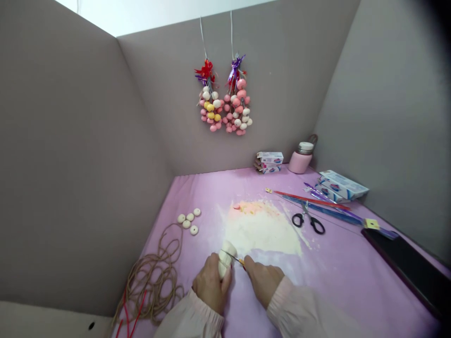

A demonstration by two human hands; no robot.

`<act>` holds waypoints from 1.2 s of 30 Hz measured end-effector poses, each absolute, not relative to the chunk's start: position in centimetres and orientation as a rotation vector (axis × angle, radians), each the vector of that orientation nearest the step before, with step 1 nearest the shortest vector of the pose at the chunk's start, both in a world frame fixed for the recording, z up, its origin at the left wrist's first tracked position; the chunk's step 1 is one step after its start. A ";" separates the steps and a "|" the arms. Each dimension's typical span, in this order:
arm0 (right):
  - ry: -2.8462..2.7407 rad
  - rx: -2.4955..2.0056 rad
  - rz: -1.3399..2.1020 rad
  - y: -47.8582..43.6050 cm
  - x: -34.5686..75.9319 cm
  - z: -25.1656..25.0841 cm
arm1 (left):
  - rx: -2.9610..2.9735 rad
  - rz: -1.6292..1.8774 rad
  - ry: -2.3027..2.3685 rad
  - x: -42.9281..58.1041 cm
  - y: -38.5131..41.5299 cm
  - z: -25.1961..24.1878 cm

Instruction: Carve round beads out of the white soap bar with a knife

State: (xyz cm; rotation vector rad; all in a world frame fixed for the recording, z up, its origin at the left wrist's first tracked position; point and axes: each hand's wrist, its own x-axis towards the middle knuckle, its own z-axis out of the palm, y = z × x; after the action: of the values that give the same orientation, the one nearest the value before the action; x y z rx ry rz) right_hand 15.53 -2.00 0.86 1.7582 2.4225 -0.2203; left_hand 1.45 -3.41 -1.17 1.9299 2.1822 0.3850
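Observation:
My left hand is closed around a white dough-like lump, gripping its lower part just above the cloth. In my right hand is a thin-bladed knife with an orange handle, its blade lying across the lump. Grooves or cuts show on the lump near my left fingers, though the fingers partly cover them. A patch of pale powder, pinkish along its far edge, spreads just beyond both hands. To the left sit several white beads with small holes.
Tangled brown cord lies at left with red string. Scissors, ribbons, a dark phone-like slab and boxes are at right. A pink jar and stacked boxes stand behind. Bead bunches hang on the grey partition.

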 end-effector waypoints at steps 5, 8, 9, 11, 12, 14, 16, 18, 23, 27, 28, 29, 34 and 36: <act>2.479 1.758 -0.236 -1.5 15.5 -0.4 | 1.908 0.375 2.194 1.4 -3.3 -1.4; 2.499 1.721 -0.314 -1.3 15.8 -0.8 | 1.928 0.389 2.186 1.4 -3.3 -1.5; 2.494 1.715 -0.330 -1.2 15.9 -0.8 | 1.928 0.392 2.187 1.4 -3.3 -1.4; 2.472 1.708 -0.343 -1.2 16.1 -0.7 | 1.921 0.390 2.196 1.4 -3.3 -1.4; 2.463 1.701 -0.347 -1.3 16.2 -0.6 | 1.918 0.383 2.202 1.4 -3.3 -1.3; 2.448 1.684 -0.350 -1.4 16.4 -0.3 | 1.916 0.373 2.211 1.5 -3.3 -1.2; 2.451 1.663 -0.334 -1.6 16.5 -0.1 | 1.921 0.365 2.211 1.6 -3.4 -1.1; 2.454 1.650 -0.299 -1.9 16.7 0.2 | 1.918 0.353 2.219 1.6 -3.4 -0.9; 2.368 1.729 -0.232 -2.5 17.0 0.8 | 1.917 0.333 2.241 1.7 -3.5 -0.7; 2.364 1.777 -0.252 -2.7 16.7 1.2 | 1.929 0.346 2.250 1.7 -3.5 -0.7; 2.379 1.770 -0.254 -2.7 16.5 1.3 | 1.929 0.352 2.255 1.7 -3.5 -0.7; 2.393 1.762 -0.256 -2.6 16.3 1.4 | 1.931 0.360 2.259 1.7 -3.5 -0.8; 2.394 1.744 -0.246 -2.0 15.4 1.4 | 1.959 0.442 2.211 1.4 -3.6 -1.4; 2.388 1.745 -0.257 -1.8 15.3 1.1 | 1.978 0.479 2.195 1.3 -3.5 -1.6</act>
State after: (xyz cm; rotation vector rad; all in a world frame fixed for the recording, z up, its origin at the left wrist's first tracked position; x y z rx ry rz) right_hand 15.30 -1.78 1.06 1.7446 2.3883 -0.2567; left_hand 1.34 -3.54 -1.62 1.9779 2.1954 0.4788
